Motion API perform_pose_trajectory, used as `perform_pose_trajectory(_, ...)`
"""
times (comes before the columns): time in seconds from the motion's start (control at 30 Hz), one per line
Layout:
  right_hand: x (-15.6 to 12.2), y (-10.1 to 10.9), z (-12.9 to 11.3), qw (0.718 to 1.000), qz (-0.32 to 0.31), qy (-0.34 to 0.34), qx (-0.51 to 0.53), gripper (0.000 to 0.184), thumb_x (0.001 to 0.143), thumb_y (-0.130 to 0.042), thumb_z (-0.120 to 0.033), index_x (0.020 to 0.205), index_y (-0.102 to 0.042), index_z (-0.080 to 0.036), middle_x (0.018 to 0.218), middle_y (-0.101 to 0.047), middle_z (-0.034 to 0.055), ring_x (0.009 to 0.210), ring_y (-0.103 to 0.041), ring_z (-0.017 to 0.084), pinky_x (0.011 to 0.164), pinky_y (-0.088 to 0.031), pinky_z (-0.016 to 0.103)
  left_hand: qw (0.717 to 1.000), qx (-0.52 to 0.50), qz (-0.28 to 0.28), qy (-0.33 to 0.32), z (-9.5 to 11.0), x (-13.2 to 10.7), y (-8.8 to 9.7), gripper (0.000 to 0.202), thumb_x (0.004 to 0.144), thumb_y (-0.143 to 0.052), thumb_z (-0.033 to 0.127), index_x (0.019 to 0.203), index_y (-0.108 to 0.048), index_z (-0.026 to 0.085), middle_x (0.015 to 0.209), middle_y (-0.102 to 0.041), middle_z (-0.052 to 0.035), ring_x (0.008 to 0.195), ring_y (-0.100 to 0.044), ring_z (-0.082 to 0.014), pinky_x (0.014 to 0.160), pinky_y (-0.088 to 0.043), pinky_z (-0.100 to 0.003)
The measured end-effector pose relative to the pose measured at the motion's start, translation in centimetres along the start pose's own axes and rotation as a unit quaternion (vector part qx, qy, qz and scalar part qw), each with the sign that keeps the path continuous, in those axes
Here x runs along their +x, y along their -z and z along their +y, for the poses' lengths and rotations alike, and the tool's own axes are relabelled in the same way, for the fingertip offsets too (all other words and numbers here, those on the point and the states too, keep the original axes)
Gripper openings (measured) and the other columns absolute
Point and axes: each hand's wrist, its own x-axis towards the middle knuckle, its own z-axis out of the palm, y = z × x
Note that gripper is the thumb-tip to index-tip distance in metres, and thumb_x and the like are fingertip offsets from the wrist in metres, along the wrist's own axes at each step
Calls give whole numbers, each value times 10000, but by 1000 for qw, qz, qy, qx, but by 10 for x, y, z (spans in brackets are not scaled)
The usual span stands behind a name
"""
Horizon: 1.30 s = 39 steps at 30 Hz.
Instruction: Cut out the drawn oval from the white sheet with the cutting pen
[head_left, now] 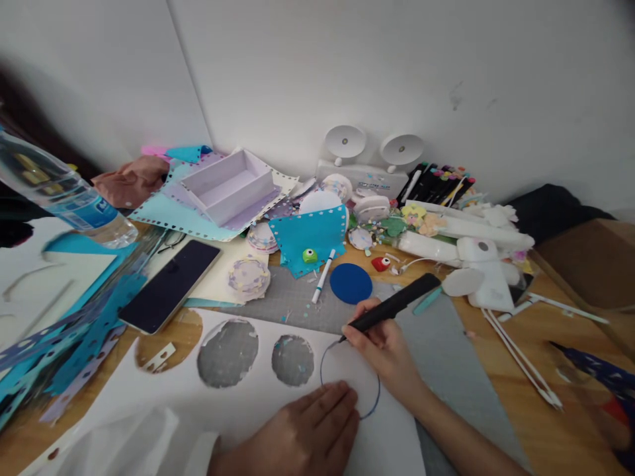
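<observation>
At the lower left of the frame, a loose sleeve of plain white fabric (149,446) covers the left arm, rumpled into soft folds with greyish shadows and ending in a straight-edged cuff (206,451) near the wrist. The 2 hands are bare: the left hand (312,426) at bottom centre, the right hand (389,350) right of centre, with a slender, uncovered forearm (456,420) at the lower right.

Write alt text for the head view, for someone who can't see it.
A person's right hand holds a black pen-like tool to the edge of a blue-outlined circle on a white sheet, while the left hand lies flat on the sheet. Ragged round holes are cut beside the circle; a dark blue disc and a phone lie nearby.
</observation>
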Motion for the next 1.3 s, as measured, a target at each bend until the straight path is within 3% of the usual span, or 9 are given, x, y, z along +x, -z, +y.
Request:
perform_pose_trajectory(0.53,-2,0,13,997,-12,44,-60,257,825,-678,-353,889,-456,-240,706,-442,-51,616,-436,113,524,-369,219,1000,13,-11,1,2,2,2,285,968,-473,213,1178,-617,87,1237,-663,-88,1167,-601,-209,982,-499,-295)
perform_pose_trajectory(0.73,1,-2,13,998,33,29,-39,309,801,-703,-385,899,-454,-230,717,-441,-49,612,-442,111,522,-381,220,999,30,18,-3,3,0,-4,272,975,-433,159,1149,-630,95,1201,-683,-67,1142,-615,-188,976,-494,-279)
perform_pose_trajectory(1.0,0,4,11,995,78,56,-1,277,807,-707,-364,896,-479,-233,788,-464,-37,662,-453,102,577,-408,199,999,32,32,4,1,4,7,281,985,-402,153,1110,-649,104,1179,-696,-45,1117,-628,-181,969,-492,-267)
perform_pose_trajectory(1.3,-6,8,11,996,-78,41,-33,243,856,-658,-384,922,-468,-248,813,-496,-25,710,-478,114,630,-427,204,999,26,18,10,2,3,5,279,989,-412,172,1131,-642,100,1207,-682,-63,1132,-620,-185,996,-478,-276)
